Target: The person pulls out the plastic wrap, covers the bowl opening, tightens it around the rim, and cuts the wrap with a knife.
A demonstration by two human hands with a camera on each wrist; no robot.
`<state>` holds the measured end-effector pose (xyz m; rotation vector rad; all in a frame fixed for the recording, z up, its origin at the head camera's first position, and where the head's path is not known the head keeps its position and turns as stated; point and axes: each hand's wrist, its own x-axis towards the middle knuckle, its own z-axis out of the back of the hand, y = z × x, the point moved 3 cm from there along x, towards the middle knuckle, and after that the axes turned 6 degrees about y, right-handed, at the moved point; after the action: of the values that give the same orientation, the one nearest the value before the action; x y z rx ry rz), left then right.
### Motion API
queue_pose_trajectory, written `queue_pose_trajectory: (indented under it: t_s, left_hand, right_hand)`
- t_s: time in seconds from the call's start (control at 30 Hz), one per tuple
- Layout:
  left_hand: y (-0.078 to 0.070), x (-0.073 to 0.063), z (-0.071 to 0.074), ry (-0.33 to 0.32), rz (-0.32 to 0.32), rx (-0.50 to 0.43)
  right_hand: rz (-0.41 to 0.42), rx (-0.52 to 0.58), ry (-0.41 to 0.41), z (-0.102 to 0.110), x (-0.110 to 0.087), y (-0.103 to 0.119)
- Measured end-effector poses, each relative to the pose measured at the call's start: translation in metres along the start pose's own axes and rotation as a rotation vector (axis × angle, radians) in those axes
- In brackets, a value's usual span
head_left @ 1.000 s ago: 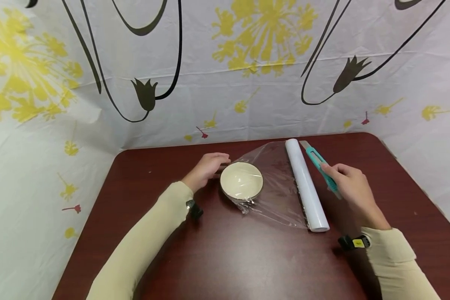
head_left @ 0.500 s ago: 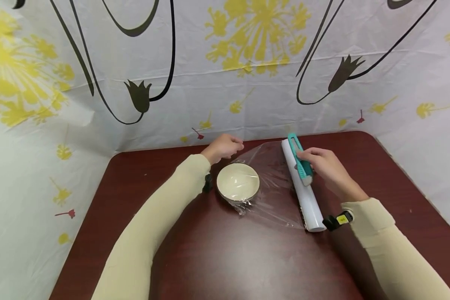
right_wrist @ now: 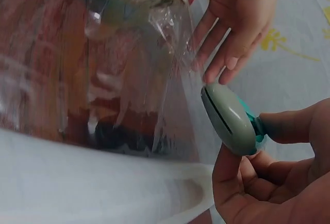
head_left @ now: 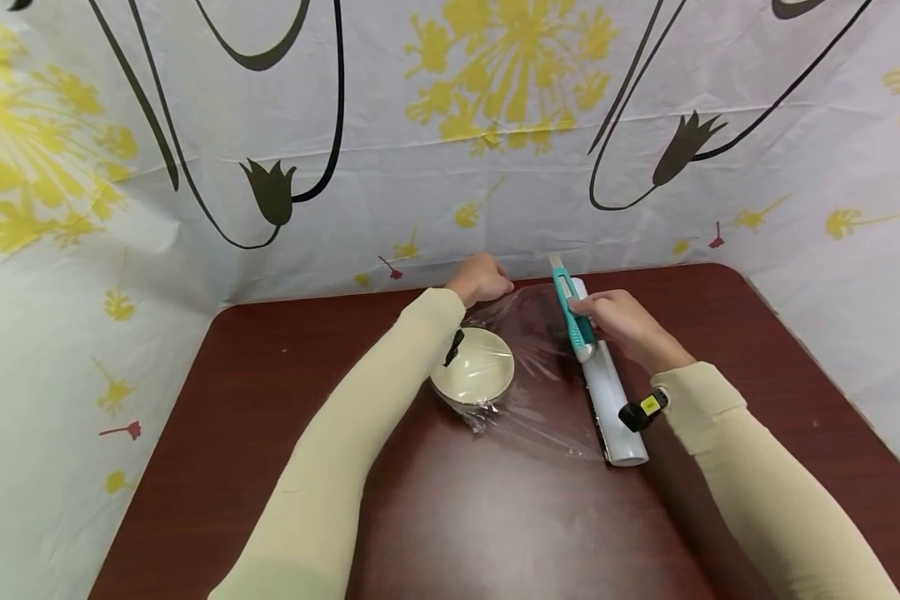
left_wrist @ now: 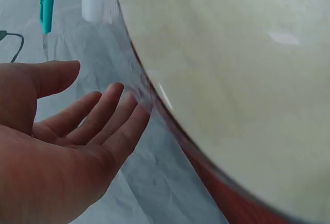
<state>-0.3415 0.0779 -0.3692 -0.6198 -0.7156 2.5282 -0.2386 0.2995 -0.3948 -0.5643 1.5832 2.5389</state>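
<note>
My right hand (head_left: 621, 323) pinches a teal utility knife (head_left: 572, 310), its blade pointing away from me, over the far half of a white cling film roll (head_left: 617, 421). Clear film (head_left: 543, 392) stretches leftward from the roll and covers a cream bowl (head_left: 480, 377). Beyond the bowl, my left hand (head_left: 483, 280) is beside the film's far edge. In the left wrist view its fingers (left_wrist: 98, 113) are loosely bent, the thumb apart, fingertips right at the film next to the bowl's rim. From the right wrist view, the knife's rounded butt end (right_wrist: 229, 118) shows between thumb and fingers.
The dark red table (head_left: 495, 517) ends just behind the roll and my hands. A white cloth (head_left: 390, 167) printed with yellow flowers and dark stems hangs behind it. My left sleeve (head_left: 367, 417) passes over the table left of the bowl and covers part of its rim.
My left hand has moved from the bowl's left side to the film's far edge. The right hand has brought the knife leftward from beside the roll to over it.
</note>
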Motion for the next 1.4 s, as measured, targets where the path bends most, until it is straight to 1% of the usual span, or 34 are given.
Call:
queue_pose_trajectory:
  t_s: [0.07, 0.2, 0.23, 0.27, 0.33, 0.4, 0.47, 0.5, 0.53, 0.6, 0.63, 0.67, 0.73, 0.77, 0.8, 0.87, 0.9, 0.97, 1.0, 1.1, 1.2, 1.4]
  left_hand:
    - [-0.003, 0.003, -0.001, -0.008, 0.001, 0.031]
    - [-0.007, 0.009, -0.003, -0.021, -0.001, 0.062]
    - [-0.007, 0.011, -0.004, -0.026, 0.003, 0.066]
    - [-0.007, 0.017, -0.005, -0.018, 0.015, 0.072]
    - [0.005, 0.045, -0.013, 0.003, 0.033, 0.063]
    - [0.017, 0.073, -0.022, 0.018, 0.045, 0.072]
    - [0.018, 0.079, -0.024, 0.05, 0.057, 0.081]
    - [0.018, 0.077, -0.025, 0.056, 0.055, 0.075]
    - [0.012, 0.067, -0.023, 0.063, 0.054, 0.081]
    - [0.003, 0.049, -0.019, 0.068, 0.076, 0.087]
    - [-0.001, 0.04, -0.017, 0.084, 0.081, 0.067]
    - [0.001, 0.042, -0.018, 0.092, 0.089, 0.053]
    - [0.01, 0.058, -0.023, 0.093, 0.102, 0.036]
    - [0.016, 0.07, -0.027, 0.09, 0.104, 0.026]
    - [0.018, 0.073, -0.028, 0.098, 0.103, 0.02]
    - [0.017, 0.075, -0.028, 0.102, 0.098, 0.022]
    - [0.016, 0.074, -0.028, 0.096, 0.095, 0.027]
    - [0.006, 0.059, -0.024, 0.094, 0.087, 0.034]
    - [-0.002, 0.047, -0.02, 0.097, 0.088, 0.044]
    - [-0.008, 0.037, -0.018, 0.076, 0.09, 0.051]
    - [-0.009, 0.035, -0.018, 0.073, 0.089, 0.052]
    - [-0.006, 0.043, -0.017, 0.063, 0.064, 0.045]
  right_hand:
    - [-0.002, 0.001, 0.001, 0.001, 0.0, -0.001]
    - [-0.007, 0.015, -0.01, 0.002, 0.0, 0.0]
    - [-0.011, 0.02, -0.01, 0.002, 0.0, 0.001]
    - [-0.019, 0.016, -0.012, 0.002, 0.001, 0.001]
    - [-0.033, 0.001, -0.023, 0.001, 0.001, 0.003]
    - [-0.049, -0.041, -0.038, -0.001, 0.002, 0.004]
    - [-0.062, -0.091, -0.059, -0.003, 0.003, 0.004]
    - [-0.065, -0.115, -0.068, -0.004, 0.003, 0.004]
    - [-0.068, -0.141, -0.075, -0.005, 0.003, 0.003]
    - [-0.068, -0.186, -0.084, -0.007, 0.003, 0.004]
    - [-0.067, -0.202, -0.086, -0.008, 0.003, 0.004]
    - [-0.065, -0.216, -0.085, -0.008, 0.003, 0.004]
    - [-0.065, -0.237, -0.083, -0.009, 0.003, 0.005]
    - [-0.063, -0.251, -0.082, -0.01, 0.003, 0.006]
    - [-0.064, -0.256, -0.081, -0.01, 0.003, 0.006]
    - [-0.069, -0.272, -0.079, -0.011, 0.004, 0.007]
    - [-0.072, -0.281, -0.079, -0.012, 0.004, 0.008]
    - [-0.072, -0.296, -0.082, -0.012, 0.005, 0.009]
    - [-0.073, -0.3, -0.082, -0.013, 0.005, 0.009]
    - [-0.071, -0.314, -0.087, -0.012, 0.005, 0.01]
    - [-0.067, -0.313, -0.088, -0.011, 0.005, 0.009]
    - [-0.066, -0.306, -0.083, -0.009, 0.005, 0.009]
